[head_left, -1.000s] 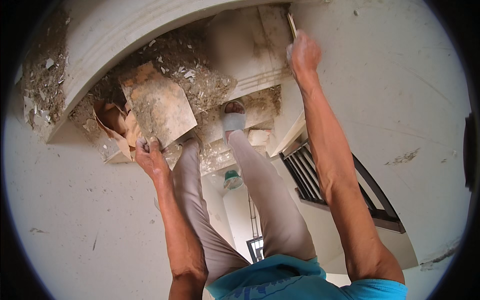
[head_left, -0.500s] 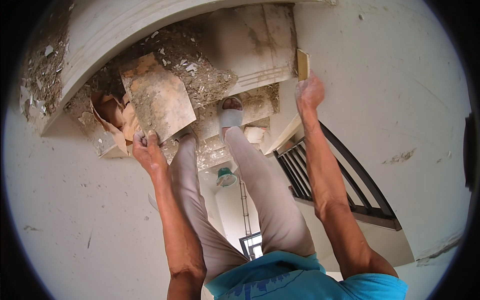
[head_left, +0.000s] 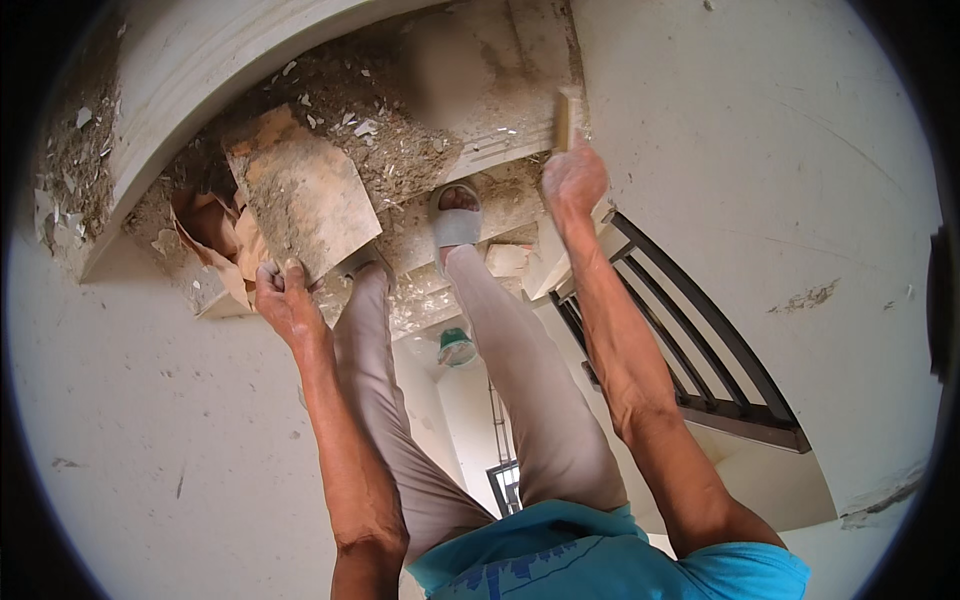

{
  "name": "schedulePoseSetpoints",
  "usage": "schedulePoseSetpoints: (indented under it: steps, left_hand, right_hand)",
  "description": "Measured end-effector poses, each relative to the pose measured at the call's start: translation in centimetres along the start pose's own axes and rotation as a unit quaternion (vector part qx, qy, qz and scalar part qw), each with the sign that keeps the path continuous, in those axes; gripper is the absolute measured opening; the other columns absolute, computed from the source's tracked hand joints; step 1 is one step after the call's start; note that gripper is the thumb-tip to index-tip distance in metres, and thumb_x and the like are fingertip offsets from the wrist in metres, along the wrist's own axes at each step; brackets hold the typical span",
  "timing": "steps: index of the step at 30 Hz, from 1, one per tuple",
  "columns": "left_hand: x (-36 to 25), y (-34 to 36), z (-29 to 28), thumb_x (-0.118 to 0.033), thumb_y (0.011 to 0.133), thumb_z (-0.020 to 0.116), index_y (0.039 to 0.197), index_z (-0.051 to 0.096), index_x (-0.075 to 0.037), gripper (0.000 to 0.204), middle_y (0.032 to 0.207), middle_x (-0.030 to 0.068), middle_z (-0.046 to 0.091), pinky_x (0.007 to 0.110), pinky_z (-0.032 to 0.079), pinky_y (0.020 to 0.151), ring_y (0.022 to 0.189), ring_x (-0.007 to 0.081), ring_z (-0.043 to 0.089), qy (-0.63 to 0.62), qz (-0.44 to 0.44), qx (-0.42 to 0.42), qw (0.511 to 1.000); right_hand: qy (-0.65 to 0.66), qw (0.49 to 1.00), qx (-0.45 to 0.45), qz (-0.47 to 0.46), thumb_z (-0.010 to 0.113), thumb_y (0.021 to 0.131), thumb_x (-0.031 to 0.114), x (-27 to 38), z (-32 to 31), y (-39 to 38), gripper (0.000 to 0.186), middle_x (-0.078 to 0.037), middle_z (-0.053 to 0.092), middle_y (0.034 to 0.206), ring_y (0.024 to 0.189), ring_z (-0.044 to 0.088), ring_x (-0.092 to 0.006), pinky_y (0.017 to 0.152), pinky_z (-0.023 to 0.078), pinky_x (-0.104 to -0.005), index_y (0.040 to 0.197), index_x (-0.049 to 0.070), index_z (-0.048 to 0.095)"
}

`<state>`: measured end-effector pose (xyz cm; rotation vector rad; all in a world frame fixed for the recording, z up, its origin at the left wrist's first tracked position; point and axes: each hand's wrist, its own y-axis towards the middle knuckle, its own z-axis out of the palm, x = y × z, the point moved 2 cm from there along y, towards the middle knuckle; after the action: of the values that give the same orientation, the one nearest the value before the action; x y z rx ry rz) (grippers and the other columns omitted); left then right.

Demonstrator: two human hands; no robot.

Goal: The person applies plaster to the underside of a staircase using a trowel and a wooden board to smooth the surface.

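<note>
My left hand (head_left: 290, 300) pinches the near corner of a flat, pale board (head_left: 308, 195) with its thumb on top. Grey dirt and orange-brown stains cover the board, which lies over the rubble. Beside it, to the left, is a crumpled, torn brown paper bag (head_left: 212, 225), open at the top. At the right end of the step, my right hand (head_left: 576, 180) is closed round a narrow tan block (head_left: 568, 115) that looks like a brush; its exact kind is unclear. Loose dirt with white chips (head_left: 400, 145) is heaped between board and block.
My sandalled foot (head_left: 457, 215) stands on a littered lower stair. A dark metal railing (head_left: 700, 330) runs down on the right beside a white wall (head_left: 780, 180). Far below, between my legs, is a green bucket (head_left: 456, 347). A curved ledge (head_left: 200, 110) borders the upper left.
My right hand has moved left with the tan block, away from the wall and over the step's right end. My left hand still holds the board, nearly unmoved.
</note>
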<state>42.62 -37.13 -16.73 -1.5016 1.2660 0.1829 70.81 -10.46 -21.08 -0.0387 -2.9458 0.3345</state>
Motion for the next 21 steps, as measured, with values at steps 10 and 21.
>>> schedulePoseSetpoints:
  steps: [10,21]
  left_hand:
    - [0.4,-0.1,-0.5,-0.009,0.094,0.06,0.1,0.059,0.001,0.012,0.084,0.0057,0.061,0.028,0.055,0.057,0.069,0.0119,0.058,-0.014,0.006,0.013,1.0]
    - [-0.4,-0.5,-0.2,-0.005,0.091,0.056,0.094,0.059,0.001,0.007,0.078,0.0033,0.058,0.026,0.053,0.058,0.066,0.0096,0.054,-0.008,0.011,-0.003,1.0]
  right_hand:
    - [-0.102,0.993,-0.026,-0.056,0.062,0.078,0.005,1.7,-3.3,4.0,0.012,-0.02,0.068,0.079,0.073,0.067,-0.0386,0.063,0.052,-0.0469,0.089,0.003,0.067]
    - [-0.072,0.993,-0.042,-0.086,0.063,0.076,0.007,6.3,-1.3,6.4,0.018,-0.02,0.068,0.078,0.077,0.067,-0.0393,0.067,0.054,-0.0471,0.093,0.003,0.066]
